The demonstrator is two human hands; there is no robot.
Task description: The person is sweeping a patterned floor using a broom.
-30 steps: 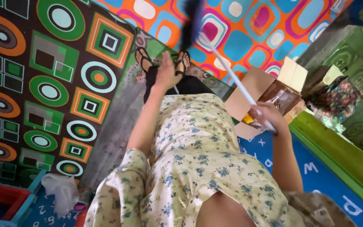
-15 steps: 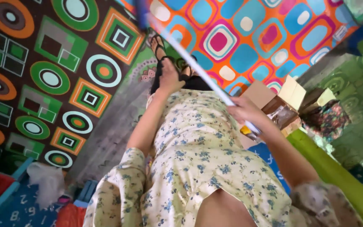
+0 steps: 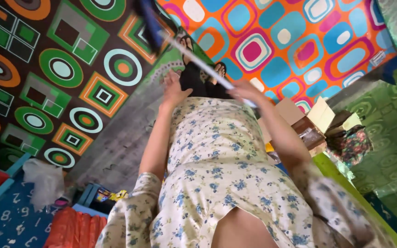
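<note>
Swung leftward since a second ago: the broom head has crossed from over the orange mat to over the dark one, and the right hand has come up from beside the cardboard box to mid-frame, in front of the body.

Nearest: pale floral dress (image 3: 217, 179), filling the lower frame. Left arm hangs forward along it; left hand (image 3: 173, 87) is loosely spread, fingers down, holding nothing, just beside the handle's line but apart from it.

Right hand (image 3: 243, 92) is blurred but wrapped round the near end of the long white-handled broom (image 3: 194, 59). This hand alone carries it.

Long axis runs from the right hand up and left, away from the body, past the sandalled feet (image 3: 203, 69), to the dark blue bristle head (image 3: 147, 20) at the top edge. Head is motion-blurred; shape unclear.

Beyond: brown floor mat with green and orange circles and squares (image 3: 60, 69) on the left, orange mat with blue and pink rounded squares (image 3: 290, 41) on the right. Open cardboard box (image 3: 313, 119) right of the body.
</note>
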